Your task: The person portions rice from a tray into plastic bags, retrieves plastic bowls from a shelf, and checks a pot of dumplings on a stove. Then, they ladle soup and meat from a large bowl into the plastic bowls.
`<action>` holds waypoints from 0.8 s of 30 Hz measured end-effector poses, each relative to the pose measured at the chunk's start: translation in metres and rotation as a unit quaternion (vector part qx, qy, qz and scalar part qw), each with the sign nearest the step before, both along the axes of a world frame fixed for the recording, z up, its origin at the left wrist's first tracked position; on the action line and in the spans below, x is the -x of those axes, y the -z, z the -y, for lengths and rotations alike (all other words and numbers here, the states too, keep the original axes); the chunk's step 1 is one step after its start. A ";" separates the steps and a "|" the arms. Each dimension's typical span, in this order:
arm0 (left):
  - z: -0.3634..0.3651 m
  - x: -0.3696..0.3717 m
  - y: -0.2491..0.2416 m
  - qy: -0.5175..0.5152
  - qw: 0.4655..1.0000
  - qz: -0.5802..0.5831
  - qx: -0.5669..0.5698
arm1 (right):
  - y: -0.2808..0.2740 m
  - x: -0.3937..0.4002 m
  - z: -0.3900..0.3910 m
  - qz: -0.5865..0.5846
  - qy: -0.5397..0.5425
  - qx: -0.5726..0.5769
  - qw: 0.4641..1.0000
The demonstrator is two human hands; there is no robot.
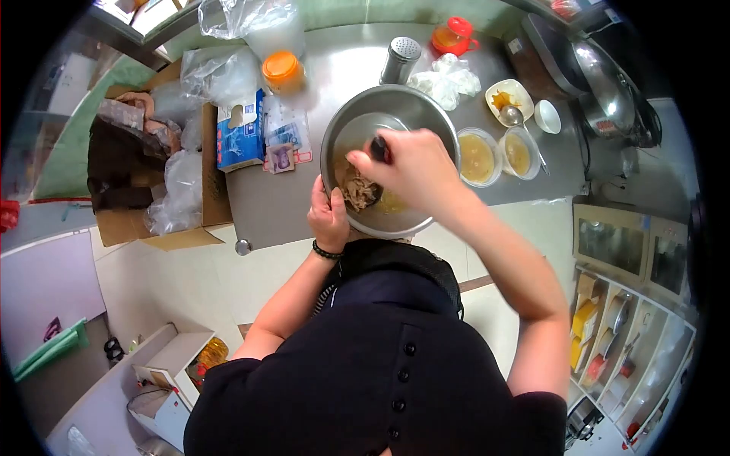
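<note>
A large stainless steel basin (449,121) stands at the front edge of the metal counter, with cloudy liquid and shredded brownish meat (356,188) inside. My left hand (329,214) grips its near left rim, thumb toward the inside and fingers along the outer wall. Above the basin, my right hand (418,167) is closed around the black handle of a ladle (382,150). The ladle's bowl is down in the basin, mostly hidden by the meat and my hand. Two clear tubs (477,157) of yellowish soup sit right of the basin.
Behind the basin are a metal shaker (401,59), a crumpled plastic bag (447,80) and a red-lidded jar (454,36). A dish (508,99) with a spoon and a white bowl (547,116) stand right. Leftward are an orange-lidded jar (283,72), a blue box (240,133) and a cardboard carton (217,163).
</note>
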State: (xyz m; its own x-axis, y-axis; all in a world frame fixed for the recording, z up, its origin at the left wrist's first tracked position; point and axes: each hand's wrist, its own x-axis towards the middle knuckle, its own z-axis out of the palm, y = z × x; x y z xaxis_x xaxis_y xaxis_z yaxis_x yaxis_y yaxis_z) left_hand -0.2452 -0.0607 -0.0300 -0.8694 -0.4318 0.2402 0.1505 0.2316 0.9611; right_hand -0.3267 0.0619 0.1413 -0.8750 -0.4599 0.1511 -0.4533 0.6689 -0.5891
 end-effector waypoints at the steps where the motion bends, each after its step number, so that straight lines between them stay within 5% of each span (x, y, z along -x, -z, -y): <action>1: 0.000 0.000 -0.001 0.004 1.000 -0.003 0.002 | 0.000 0.014 0.007 -0.003 0.004 0.002 1.000; 6: -0.002 -0.002 -0.006 0.002 0.999 0.034 0.004 | -0.013 0.056 0.039 0.185 -0.021 -0.048 0.981; 17: -0.005 -0.002 -0.006 0.009 1.000 0.010 -0.012 | -0.028 0.076 0.070 0.157 -0.033 -0.096 0.982; 24: -0.002 -0.004 -0.013 0.022 0.999 0.036 0.014 | -0.046 0.087 0.052 0.120 0.010 -0.013 0.993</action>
